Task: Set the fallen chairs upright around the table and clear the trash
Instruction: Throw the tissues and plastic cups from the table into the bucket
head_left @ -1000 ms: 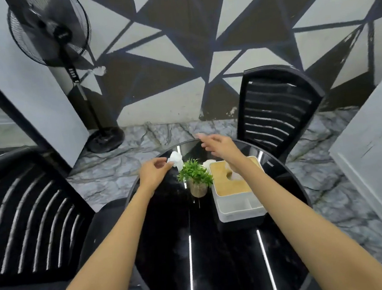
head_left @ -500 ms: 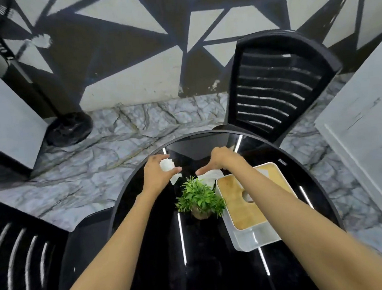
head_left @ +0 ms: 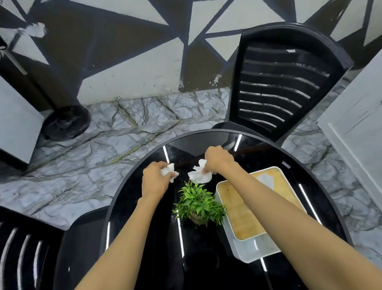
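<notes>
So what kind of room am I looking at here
Probably a small dining or café corner: a round black table with black chairs around it, a tissue box, and a painted geometric wall.

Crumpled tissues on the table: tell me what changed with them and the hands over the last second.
The right hand, open and empty a second ago, reached down beyond the plant and closed on the larger crumpled tissue. The left hand kept its smaller tissue, fingers curling tighter. The plant, tissue box and far chair stayed put.
</notes>
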A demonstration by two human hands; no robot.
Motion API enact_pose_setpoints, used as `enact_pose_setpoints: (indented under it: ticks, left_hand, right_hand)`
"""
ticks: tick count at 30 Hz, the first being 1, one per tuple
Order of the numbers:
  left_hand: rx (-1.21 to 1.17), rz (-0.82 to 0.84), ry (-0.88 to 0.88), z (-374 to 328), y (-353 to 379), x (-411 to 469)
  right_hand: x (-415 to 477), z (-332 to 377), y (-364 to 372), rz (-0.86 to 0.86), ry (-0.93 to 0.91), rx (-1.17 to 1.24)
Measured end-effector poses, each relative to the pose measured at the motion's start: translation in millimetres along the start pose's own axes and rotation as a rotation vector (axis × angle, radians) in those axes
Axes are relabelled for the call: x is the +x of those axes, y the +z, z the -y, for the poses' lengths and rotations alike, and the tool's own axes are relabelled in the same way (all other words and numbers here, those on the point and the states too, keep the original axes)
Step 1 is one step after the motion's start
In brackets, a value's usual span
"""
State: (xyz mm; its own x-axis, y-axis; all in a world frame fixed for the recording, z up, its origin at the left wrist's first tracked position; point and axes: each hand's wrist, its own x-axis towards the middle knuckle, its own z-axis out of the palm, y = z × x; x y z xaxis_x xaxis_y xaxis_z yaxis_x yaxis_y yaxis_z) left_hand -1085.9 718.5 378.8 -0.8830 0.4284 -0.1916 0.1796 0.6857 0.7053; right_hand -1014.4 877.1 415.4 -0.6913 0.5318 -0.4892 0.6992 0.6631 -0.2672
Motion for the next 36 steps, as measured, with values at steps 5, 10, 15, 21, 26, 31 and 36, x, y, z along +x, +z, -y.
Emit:
enact_pose_setpoints:
  ticks: [5,10,15,21,26,31,36]
  left_hand:
    - [-0.167,-0.068,-0.061,-10.9,-18.9,-23.7]
    - [-0.228,-0.243,-0.094,-21.1,-51.0,-77.1]
    - [-0.317,-0.433,-0.185,-7.0,-85.5,-170.5]
    - [-0.35,-0.538,-0.317,32.5,-107.0,-297.3]
    - [-0.339,-0.575,-0.456,78.1,-115.1,-381.3]
    - [-0.38,-0.593,-0.539,124.8,-110.8,-451.3]
    - [-0.365,-0.563,-0.558,166.9,-105.4,-515.5]
  right_hand:
    - [-20.5,3.6,-22.7,-0.106,-0.057,0.25]
    - [-72.0,20.9,-41.0,-0.216,-0.277,0.395]
    - [-158.2,39.0,-29.8,-0.174,-0.51,0.498]
    - [-247.0,53.4,39.1,0.062,-0.582,0.567]
    - [-304.5,61.0,105.4,0.3,-0.576,0.643]
    - [-354.2,60.1,166.9,0.418,-0.498,0.674]
    - [-401.0,48.3,235.7,0.452,-0.417,0.681]
